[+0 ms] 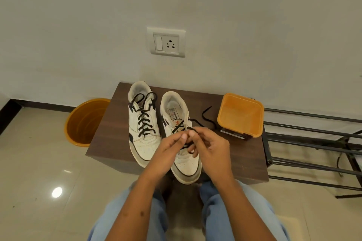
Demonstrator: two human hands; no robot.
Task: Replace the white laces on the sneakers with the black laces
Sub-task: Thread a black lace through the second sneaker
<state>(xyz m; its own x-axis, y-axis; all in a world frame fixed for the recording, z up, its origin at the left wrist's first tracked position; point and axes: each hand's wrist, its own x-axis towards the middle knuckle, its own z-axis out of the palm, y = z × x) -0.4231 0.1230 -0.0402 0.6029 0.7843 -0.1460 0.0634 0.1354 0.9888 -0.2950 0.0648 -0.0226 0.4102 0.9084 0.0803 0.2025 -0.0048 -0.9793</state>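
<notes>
Near the middle of the frame two white sneakers stand side by side on a dark wooden table (109, 139), toes toward the person; the left sneaker (142, 123) is fully threaded with a black lace (144, 121). Over the right sneaker (184, 154) the left hand (170, 146) and right hand (207, 148) each pinch a second black lace (207, 119), whose loose end trails right toward an orange tub (242, 115). An orange bin (84, 121) stands on the floor at left.
</notes>
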